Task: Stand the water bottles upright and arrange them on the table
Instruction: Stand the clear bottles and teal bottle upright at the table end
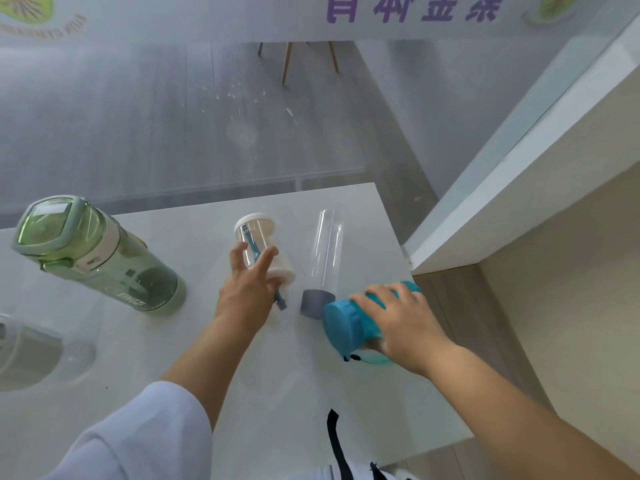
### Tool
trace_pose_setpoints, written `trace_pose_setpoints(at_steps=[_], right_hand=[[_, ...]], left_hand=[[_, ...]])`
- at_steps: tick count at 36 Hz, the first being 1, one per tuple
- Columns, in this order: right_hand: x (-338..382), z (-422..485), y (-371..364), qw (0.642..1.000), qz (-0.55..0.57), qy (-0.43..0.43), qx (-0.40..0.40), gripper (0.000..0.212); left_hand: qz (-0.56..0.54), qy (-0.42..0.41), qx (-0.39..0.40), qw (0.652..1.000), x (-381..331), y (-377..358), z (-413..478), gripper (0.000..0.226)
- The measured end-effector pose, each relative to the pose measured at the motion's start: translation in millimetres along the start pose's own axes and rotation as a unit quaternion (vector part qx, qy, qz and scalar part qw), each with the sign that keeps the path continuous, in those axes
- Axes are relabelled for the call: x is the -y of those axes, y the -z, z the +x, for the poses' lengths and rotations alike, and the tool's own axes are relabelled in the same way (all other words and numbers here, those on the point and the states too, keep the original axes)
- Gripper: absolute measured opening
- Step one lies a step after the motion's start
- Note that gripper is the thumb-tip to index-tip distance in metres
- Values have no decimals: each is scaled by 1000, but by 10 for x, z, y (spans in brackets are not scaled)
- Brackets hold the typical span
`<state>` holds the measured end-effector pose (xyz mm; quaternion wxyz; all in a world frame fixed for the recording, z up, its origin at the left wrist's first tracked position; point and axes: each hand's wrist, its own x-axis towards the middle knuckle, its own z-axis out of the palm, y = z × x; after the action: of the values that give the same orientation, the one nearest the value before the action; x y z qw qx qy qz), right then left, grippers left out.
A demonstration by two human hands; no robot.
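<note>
On the white table (pixel 263 386) a small clear bottle with a white lid and a blue straw (pixel 258 242) lies on its side; my left hand (pixel 247 289) curls around its lower part. To its right lies a tall clear bottle with a grey cap (pixel 323 258), untouched. At the table's right edge a teal bottle (pixel 349 322) lies on its side, and my right hand (pixel 405 323) grips it from above. A green bottle (pixel 100 258) stands upright at the left.
A clear glass with a grey part (pixel 38 355) sits at the far left edge, blurred. A white shelf unit (pixel 519 188) rises just right of the table. A glass wall runs behind the table's far edge. A black strap (pixel 334 434) hangs near me.
</note>
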<state>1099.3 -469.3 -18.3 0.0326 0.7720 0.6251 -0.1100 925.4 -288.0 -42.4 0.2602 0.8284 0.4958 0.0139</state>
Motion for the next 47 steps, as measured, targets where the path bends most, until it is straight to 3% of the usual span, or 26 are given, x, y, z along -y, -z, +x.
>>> trace_pose_setpoints(at_steps=[5,11,16,22,27,32,37,47], right_hand=[[-112,-17,167,987,146,-49,-47,73],[-128,-15,351,917,363,-112,-122,56],[-135,19,400,869,447,-148,-154,62],[-172,47,449,880,427,-152,-142,92],[-217,36,420,888,404,-173,-133,76],[-219,-25,491,906,353,-176,-155,86],[-223,-73,546,931,289,-180,-131,88],[-238,-133,628,947,242,-198,-79,86]], left_hand=[[-43,-6,-23,999,-2,146,-5,49],[-136,25,-50,989,-93,422,97,31],[-192,73,-31,978,-131,631,179,28],[-248,113,-12,962,-191,756,213,32],[-285,118,-19,951,-174,742,205,34],[-276,115,-47,953,-118,725,171,32],[-217,95,-77,969,-87,720,91,34],[-167,74,-122,975,-75,681,-73,34]])
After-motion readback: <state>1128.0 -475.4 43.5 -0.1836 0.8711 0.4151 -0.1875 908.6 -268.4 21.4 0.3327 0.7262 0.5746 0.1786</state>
